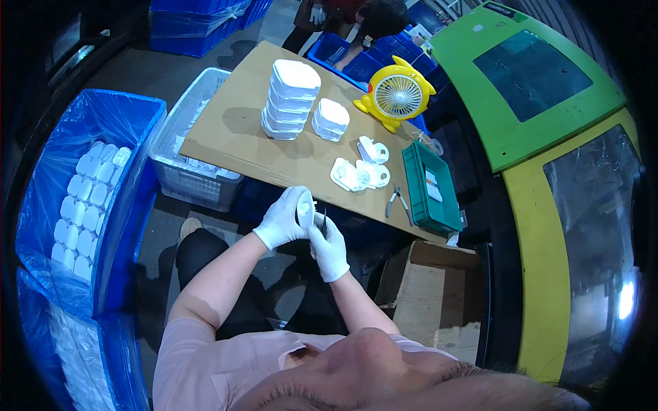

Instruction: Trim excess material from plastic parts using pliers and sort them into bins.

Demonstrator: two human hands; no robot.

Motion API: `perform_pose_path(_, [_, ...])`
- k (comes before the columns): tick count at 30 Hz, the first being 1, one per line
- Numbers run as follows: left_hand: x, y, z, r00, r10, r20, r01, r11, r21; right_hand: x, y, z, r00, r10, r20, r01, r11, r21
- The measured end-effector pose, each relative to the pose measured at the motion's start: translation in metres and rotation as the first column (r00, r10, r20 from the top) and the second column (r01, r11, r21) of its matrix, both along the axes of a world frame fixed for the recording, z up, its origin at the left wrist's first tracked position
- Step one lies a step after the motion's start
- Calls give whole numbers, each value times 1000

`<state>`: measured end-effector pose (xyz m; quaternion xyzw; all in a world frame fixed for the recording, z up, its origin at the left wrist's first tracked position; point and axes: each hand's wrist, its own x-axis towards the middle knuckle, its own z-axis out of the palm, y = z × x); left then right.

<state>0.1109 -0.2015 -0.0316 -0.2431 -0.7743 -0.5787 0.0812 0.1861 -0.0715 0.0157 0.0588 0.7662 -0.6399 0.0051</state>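
Note:
Both of my hands wear white gloves and meet just in front of the table's near edge. My left hand (281, 220) is closed around a white moulded plastic part (306, 208), held up on edge. Close against it, my right hand (329, 248) is closed on a thin dark pointed tool (325, 218), its tip sticking up past the fingers; its kind cannot be made out. Beyond my hands, several loose white plastic parts (362, 172) lie on the tabletop. Farther back stand a tall stack of white plastic pieces (293, 96) and a shorter stack (330, 120).
The cardboard-covered table (233, 147) bears a yellow fan (397, 94), cutting pliers (397, 204) and a green tray (419, 205). Left are a white crate (199, 181) and a lined blue bin (127, 103) of white parts. An open carton (439, 288) and green-yellow machine (541, 226) stand right. Another person (370, 24) bends behind.

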Motion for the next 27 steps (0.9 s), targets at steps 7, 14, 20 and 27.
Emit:
perform_pose_path(7, [0, 0, 0, 1000, -1, 5, 1, 1000, 4, 0, 1, 3, 1000, 12, 28, -12, 999, 33])
perform_pose_path(14, [0, 0, 0, 1000, -4, -6, 4, 1000, -10, 1, 1, 5, 999, 9, 39, -9, 1000, 19])
perform_pose_path(20, [0, 0, 0, 1000, -1, -3, 1, 1000, 4, 1, 0, 10, 998, 15, 59, -15, 1000, 6])
perform_pose_path(27, [0, 0, 4, 999, 10, 31, -10, 1000, 4, -2, 1, 14, 997, 33, 63, -33, 999, 10])
